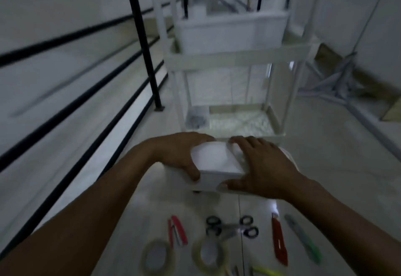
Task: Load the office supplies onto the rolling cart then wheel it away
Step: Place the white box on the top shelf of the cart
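My left hand point(180, 156) and my right hand point(262, 167) grip a white box point(217, 165) from either side, just in front of the lowest shelf of the white rolling cart point(236, 58). On the floor nearer to me lie a red stapler point(176, 231), black-handled scissors point(231, 228), a red utility knife point(280, 241), a green utility knife point(303, 239), two tape rolls point(158, 258) point(209, 255) and a yellow marker point(267, 272). The frame is blurred.
A black metal railing point(143, 37) with horizontal bars runs along the left. A white bin point(232, 30) sits on the cart's upper shelf. Grey pipes point(338, 82) lie on the floor at right beside a white wall point(358, 4).
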